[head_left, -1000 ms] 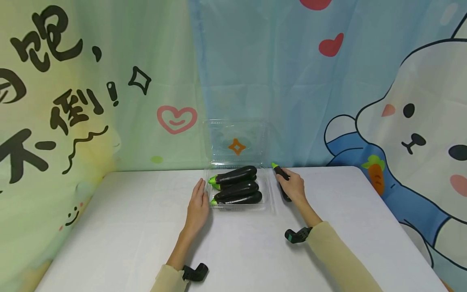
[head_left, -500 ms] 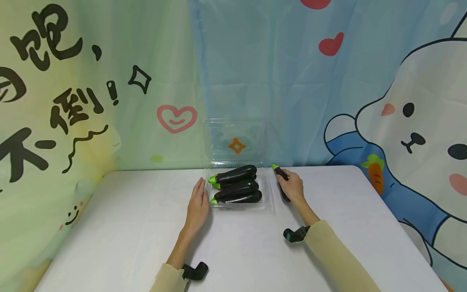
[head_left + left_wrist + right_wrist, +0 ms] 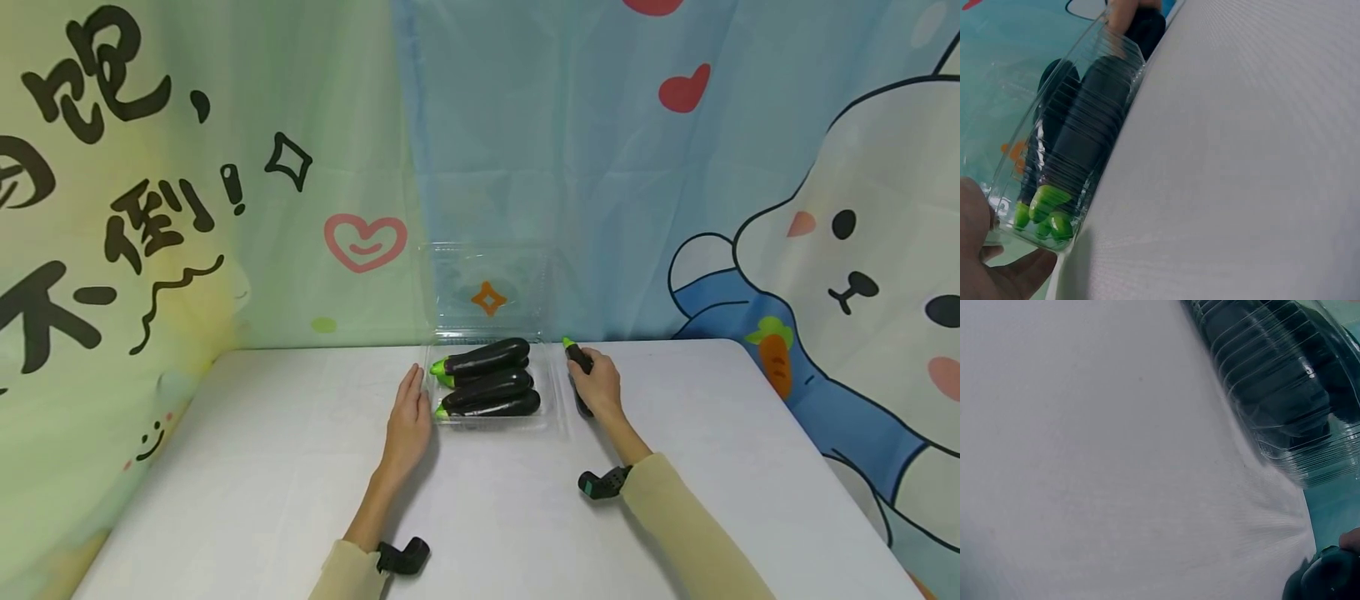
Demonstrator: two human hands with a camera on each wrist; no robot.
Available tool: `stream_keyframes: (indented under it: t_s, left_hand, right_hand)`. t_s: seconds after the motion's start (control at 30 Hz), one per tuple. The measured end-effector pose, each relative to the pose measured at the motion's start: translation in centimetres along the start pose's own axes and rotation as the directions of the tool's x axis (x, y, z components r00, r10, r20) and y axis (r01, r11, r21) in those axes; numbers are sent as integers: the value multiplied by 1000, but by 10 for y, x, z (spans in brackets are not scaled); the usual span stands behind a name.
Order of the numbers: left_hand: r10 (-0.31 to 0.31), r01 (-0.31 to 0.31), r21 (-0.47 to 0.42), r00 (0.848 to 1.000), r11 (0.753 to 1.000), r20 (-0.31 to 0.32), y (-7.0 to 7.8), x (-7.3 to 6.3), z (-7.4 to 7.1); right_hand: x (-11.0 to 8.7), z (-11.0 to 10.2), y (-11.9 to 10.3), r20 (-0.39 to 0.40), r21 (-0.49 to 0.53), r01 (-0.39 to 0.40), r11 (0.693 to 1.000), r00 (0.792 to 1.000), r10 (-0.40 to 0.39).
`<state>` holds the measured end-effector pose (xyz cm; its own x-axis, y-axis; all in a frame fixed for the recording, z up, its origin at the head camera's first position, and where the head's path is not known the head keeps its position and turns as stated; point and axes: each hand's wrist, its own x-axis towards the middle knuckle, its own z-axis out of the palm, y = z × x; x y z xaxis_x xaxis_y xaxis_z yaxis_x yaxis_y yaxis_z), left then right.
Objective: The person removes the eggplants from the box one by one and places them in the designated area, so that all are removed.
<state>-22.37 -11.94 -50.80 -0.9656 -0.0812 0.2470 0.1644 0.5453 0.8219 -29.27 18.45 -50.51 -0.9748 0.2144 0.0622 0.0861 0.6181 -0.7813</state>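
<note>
Several dark eggplants (image 3: 491, 387) with green caps lie in a clear plastic clamshell box (image 3: 551, 400), caps toward the left. My left hand (image 3: 407, 423) rests with straight fingers along the box's left side; in the left wrist view its fingers (image 3: 1025, 272) are right at the box's end by the green caps. To the right of the box, my right hand (image 3: 600, 385) grips another eggplant (image 3: 580, 358) around its middle, green cap pointing away. The right wrist view catches only the rounded end of this eggplant (image 3: 1333, 579) at the lower corner.
The box's clear lid (image 3: 487, 287) stands raised at the back against a printed curtain (image 3: 360, 167). A white cloth covers the table (image 3: 270, 467). Both wrists wear a small black camera, such as the one on the right wrist (image 3: 602, 485).
My right hand and forearm have shifted very slightly left, still gripping the eggplant. The left hand, the box and the eggplants in it look unchanged.
</note>
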Motion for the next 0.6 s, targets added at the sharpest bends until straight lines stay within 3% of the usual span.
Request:
stream_keyframes:
  t_s: [0.6]
  left_hand:
    - [13, -13, 15, 1000, 1000, -4, 1, 0, 0]
  right_hand:
    - [3, 3, 7, -42, -24, 21, 999, 999, -22]
